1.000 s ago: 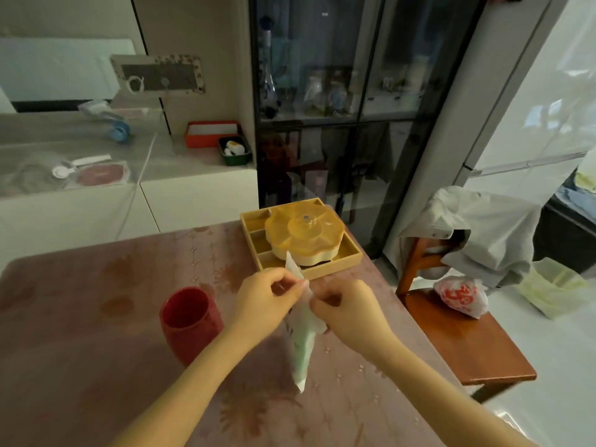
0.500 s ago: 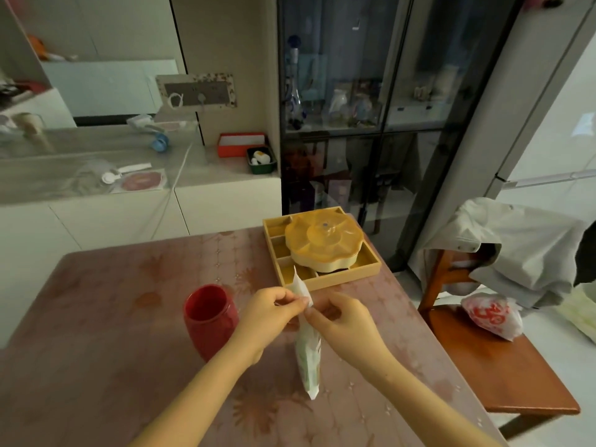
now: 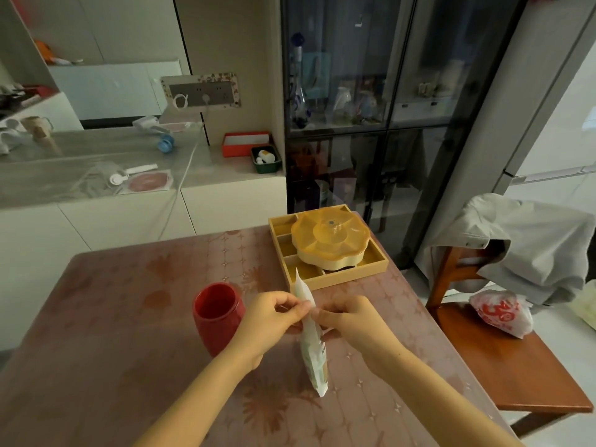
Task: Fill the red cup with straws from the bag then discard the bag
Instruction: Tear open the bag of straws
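Observation:
A long narrow white and green bag [image 3: 314,356] hangs upright over the table, its lower end near the tabletop. My left hand [image 3: 269,321] pinches its upper part from the left, and my right hand [image 3: 350,322] pinches it from the right, close together. The bag's top flap sticks up above my fingers. What is inside the bag cannot be made out. The red cup [image 3: 217,314] stands upright on the table just left of my left hand, and its inside looks dark.
A yellow compartment tray [image 3: 371,269] with a flower-shaped lidded box sits at the table's far right corner. To the right, a wooden chair [image 3: 503,359] carries a red-printed plastic bag [image 3: 501,312] and a grey jacket. A white counter and glass cabinet stand behind.
Both hands keep pinching the bag near its top and have hardly shifted. The camera has tilted up and back, showing more of the room. The cup has not moved.

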`<control>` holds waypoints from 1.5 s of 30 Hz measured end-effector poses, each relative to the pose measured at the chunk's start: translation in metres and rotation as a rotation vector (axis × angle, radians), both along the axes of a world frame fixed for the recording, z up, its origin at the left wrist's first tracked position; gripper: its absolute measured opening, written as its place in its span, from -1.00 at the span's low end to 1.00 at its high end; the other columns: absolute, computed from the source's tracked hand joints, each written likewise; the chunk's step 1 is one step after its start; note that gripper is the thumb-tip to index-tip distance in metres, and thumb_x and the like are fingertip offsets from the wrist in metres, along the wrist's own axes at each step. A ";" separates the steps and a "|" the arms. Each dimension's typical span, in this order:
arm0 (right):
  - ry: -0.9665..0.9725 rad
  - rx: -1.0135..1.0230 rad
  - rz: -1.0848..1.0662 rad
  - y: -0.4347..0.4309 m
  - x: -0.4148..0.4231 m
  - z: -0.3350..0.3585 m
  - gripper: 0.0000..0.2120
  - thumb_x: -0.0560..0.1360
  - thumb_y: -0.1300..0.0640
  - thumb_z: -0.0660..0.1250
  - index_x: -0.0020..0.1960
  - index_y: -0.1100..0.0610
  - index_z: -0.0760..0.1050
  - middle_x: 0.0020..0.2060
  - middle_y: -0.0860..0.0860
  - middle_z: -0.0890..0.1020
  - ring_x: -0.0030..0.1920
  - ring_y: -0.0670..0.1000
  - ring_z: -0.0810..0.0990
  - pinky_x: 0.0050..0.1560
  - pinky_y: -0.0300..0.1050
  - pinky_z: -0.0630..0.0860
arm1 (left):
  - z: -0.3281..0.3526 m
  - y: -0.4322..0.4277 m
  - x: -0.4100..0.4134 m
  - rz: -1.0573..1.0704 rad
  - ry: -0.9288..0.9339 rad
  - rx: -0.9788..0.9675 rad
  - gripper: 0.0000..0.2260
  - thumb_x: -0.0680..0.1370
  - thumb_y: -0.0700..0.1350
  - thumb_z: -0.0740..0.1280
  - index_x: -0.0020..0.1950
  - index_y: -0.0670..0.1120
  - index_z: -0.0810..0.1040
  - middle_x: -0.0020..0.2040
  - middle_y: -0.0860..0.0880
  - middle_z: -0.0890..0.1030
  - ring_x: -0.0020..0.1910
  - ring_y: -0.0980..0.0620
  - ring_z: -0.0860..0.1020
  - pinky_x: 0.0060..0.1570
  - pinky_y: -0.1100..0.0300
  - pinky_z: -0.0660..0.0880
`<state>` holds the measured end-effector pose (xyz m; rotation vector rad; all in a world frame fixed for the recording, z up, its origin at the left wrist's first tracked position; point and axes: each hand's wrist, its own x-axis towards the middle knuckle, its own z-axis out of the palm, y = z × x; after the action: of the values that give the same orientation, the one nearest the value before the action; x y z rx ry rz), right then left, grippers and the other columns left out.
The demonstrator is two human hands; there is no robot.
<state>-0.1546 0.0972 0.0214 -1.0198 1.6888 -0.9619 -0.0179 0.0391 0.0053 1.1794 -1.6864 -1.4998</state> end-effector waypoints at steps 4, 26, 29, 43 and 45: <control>0.035 0.000 -0.005 -0.001 0.001 0.000 -0.80 0.49 0.15 0.35 -0.30 0.02 0.60 -0.26 -0.02 0.68 -0.18 0.02 0.68 -0.26 -0.30 0.60 | -0.001 0.001 0.001 -0.002 -0.024 -0.044 -0.93 0.47 -0.20 0.37 -0.19 -0.14 0.64 -0.25 -0.08 0.66 -0.28 0.10 0.64 -0.28 0.34 0.53; 0.669 0.027 0.039 0.003 -0.003 0.010 -0.85 0.44 0.19 0.36 -0.29 0.06 0.47 -0.30 -0.04 0.50 -0.28 -0.10 0.46 -0.35 -0.38 0.35 | 0.003 0.023 -0.008 0.062 -0.264 -0.183 -0.82 0.39 -0.20 0.40 -0.35 -0.26 0.51 -0.36 -0.20 0.59 -0.33 -0.10 0.57 -0.21 0.00 0.56; 0.794 0.003 -0.052 0.011 -0.016 0.015 -0.92 0.49 0.13 0.33 -0.04 0.09 0.56 -0.20 -0.04 0.54 -0.17 -0.07 0.52 -0.21 -0.31 0.47 | 0.011 0.021 0.003 0.035 -0.442 -0.347 -0.80 0.39 -0.16 0.40 -0.42 -0.16 0.50 -0.45 -0.05 0.53 -0.46 0.11 0.44 -0.43 0.22 0.39; 0.510 -0.077 0.013 0.004 -0.019 0.017 -0.91 0.48 0.21 0.33 -0.16 0.05 0.49 -0.21 -0.05 0.54 -0.25 -0.10 0.51 -0.26 -0.41 0.45 | -0.021 0.016 0.004 -0.319 -0.102 -0.188 0.05 0.16 0.10 0.58 0.26 0.47 -0.20 0.33 0.40 0.12 0.33 0.29 0.24 0.21 0.43 0.29; 0.517 -0.088 0.045 0.004 -0.020 0.020 -0.87 0.48 0.21 0.33 -0.20 0.02 0.47 -0.21 -0.04 0.56 -0.24 -0.10 0.52 -0.25 -0.42 0.45 | -0.034 0.020 -0.011 -0.268 -0.021 -0.227 0.08 0.14 0.06 0.61 0.25 0.51 -0.18 0.34 0.36 0.18 0.33 0.32 0.26 0.17 0.49 0.31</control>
<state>-0.1750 0.1016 0.0409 -1.4490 2.0404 -0.7886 -0.0285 0.0594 -0.0283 0.8800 -2.0324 -1.4030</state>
